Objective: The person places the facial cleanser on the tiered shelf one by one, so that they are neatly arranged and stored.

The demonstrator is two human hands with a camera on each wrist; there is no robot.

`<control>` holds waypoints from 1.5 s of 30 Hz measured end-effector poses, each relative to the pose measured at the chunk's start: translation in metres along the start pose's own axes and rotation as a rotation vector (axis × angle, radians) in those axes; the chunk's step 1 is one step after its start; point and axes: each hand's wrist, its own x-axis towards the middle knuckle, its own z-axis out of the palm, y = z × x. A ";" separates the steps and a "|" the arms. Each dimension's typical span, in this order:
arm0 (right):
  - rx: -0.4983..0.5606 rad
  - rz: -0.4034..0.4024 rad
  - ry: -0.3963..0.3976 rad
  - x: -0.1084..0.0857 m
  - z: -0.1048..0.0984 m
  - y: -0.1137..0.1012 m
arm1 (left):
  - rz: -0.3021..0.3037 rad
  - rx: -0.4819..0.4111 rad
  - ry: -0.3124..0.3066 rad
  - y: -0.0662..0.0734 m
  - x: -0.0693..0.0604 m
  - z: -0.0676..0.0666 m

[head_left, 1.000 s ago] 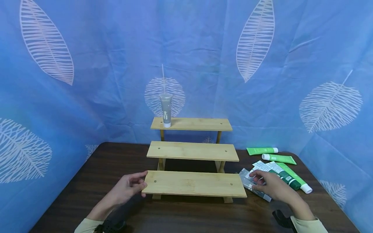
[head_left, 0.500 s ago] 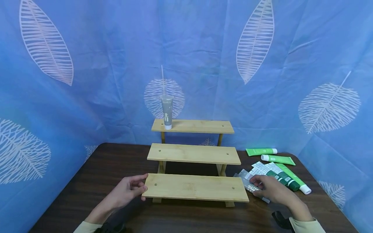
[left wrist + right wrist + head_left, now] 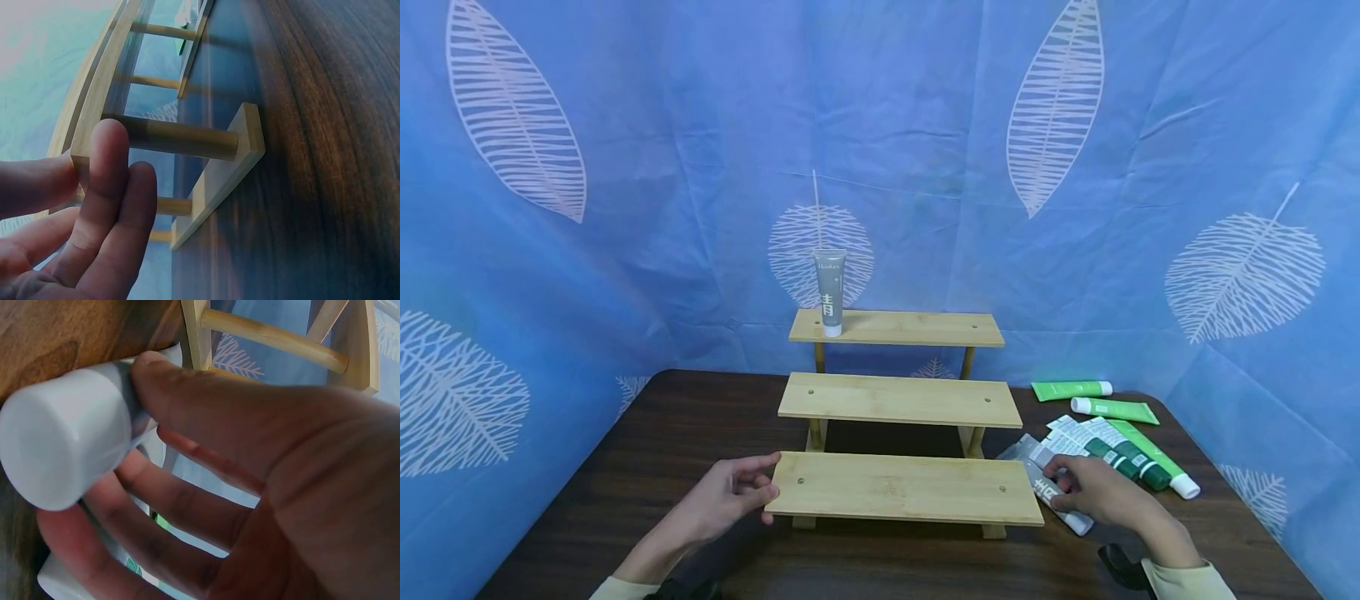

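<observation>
A grey tube (image 3: 1049, 493) is shifted slightly toward the near side of the tabletop (image 3: 865, 571) since half a second ago, its white cap (image 3: 59, 437) more plainly exposed. Pinched close to the cap by the right grip (image 3: 1101, 493), it is seen just beside the right end of the lowest board (image 3: 902, 487); whether it is lifted cannot be told. The body is judged light, soft and possibly slippery, best grasped by the firmer cap end. The board's left end is held by the left grip (image 3: 730, 496). On the top board (image 3: 917, 327), a similar tube (image 3: 831, 292) is stood upright, cap down.
</observation>
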 end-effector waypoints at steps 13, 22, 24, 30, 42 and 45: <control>-0.038 0.043 0.011 -0.004 0.004 -0.007 | -0.012 -0.002 -0.010 0.004 -0.004 0.002; -0.027 0.004 0.099 -0.013 -0.011 -0.012 | -0.006 0.013 -0.014 0.002 -0.003 0.001; -0.037 -0.005 0.133 -0.014 -0.015 -0.012 | -0.005 0.015 -0.014 0.002 -0.003 0.001; -0.022 -0.036 0.253 -0.019 -0.023 -0.014 | -0.007 0.014 -0.016 0.002 -0.003 0.000; 0.057 -0.139 0.548 -0.030 -0.028 -0.029 | -0.013 0.026 -0.004 0.002 0.000 0.000; 0.081 -0.142 0.590 -0.028 -0.028 -0.038 | -0.012 0.023 -0.007 0.002 -0.002 -0.001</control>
